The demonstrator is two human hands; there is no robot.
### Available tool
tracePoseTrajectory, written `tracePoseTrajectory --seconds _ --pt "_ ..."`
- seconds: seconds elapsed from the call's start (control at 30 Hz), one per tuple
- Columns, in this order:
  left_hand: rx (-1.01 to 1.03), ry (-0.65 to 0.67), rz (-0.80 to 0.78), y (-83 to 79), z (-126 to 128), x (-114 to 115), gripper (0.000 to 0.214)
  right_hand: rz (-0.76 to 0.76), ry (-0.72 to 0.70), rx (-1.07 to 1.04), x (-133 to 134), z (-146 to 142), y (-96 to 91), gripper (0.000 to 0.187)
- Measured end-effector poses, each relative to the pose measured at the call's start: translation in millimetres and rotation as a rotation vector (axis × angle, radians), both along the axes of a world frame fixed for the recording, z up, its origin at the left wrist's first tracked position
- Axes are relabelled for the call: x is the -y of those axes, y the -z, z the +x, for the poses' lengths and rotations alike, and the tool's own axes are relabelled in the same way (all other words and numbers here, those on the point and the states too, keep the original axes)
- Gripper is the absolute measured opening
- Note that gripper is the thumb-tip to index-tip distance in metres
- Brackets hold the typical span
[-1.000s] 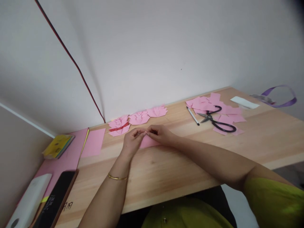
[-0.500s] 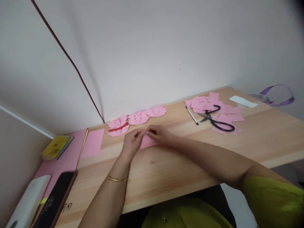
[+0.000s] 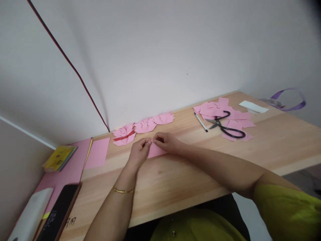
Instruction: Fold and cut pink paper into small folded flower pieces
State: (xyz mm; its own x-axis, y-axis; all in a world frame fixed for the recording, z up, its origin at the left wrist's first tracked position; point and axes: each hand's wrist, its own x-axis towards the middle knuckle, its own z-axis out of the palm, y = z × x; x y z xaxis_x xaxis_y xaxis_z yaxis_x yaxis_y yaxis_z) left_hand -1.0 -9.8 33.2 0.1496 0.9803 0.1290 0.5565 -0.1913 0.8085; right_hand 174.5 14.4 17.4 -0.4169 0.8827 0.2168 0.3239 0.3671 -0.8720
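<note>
A small pink paper (image 3: 155, 152) is at the wooden table (image 3: 180, 187), to the left of the black-handled scissors (image 3: 217, 124) and closer to the person. The left hand (image 3: 138, 152) pinches its far edge with thumb and finger. The right hand (image 3: 169, 143) pinches it too, just beside the left, so the two sets of fingertips almost meet. The fingers hide that edge, so I cannot tell if there is a fold in it.

The scissors lie a bit open, with nobody holding them. Pink paper scraps (image 3: 210, 109) lie under and behind them. A white pen (image 3: 201, 122) is just left of the blades. Left of the scissors, by the wall, sit pink paper cutouts (image 3: 163, 118) with jagged edges. A flat pink sheet (image 3: 96, 154) lies much farther left of the scissors.

I think the step now is working the far edge of the small paper by finger. The next move looks like it calls for a light, steady pinch from both hands, because thin paper can wrinkle or slip.
</note>
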Motion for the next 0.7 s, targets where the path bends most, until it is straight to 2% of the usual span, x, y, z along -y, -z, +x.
tracePoseTrajectory --seconds 0.47,0.7 --pt "0.059 0.007 -0.07 5.5 -1.4 -1.9 0.029 -0.008 -0.001 -0.019 -1.7 -0.2 4.9 0.014" --pt "0.029 0.049 -0.09 -0.5 1.4 -0.1 0.029 0.117 0.009 0.052 1.4 -1.3 5.2 0.013"
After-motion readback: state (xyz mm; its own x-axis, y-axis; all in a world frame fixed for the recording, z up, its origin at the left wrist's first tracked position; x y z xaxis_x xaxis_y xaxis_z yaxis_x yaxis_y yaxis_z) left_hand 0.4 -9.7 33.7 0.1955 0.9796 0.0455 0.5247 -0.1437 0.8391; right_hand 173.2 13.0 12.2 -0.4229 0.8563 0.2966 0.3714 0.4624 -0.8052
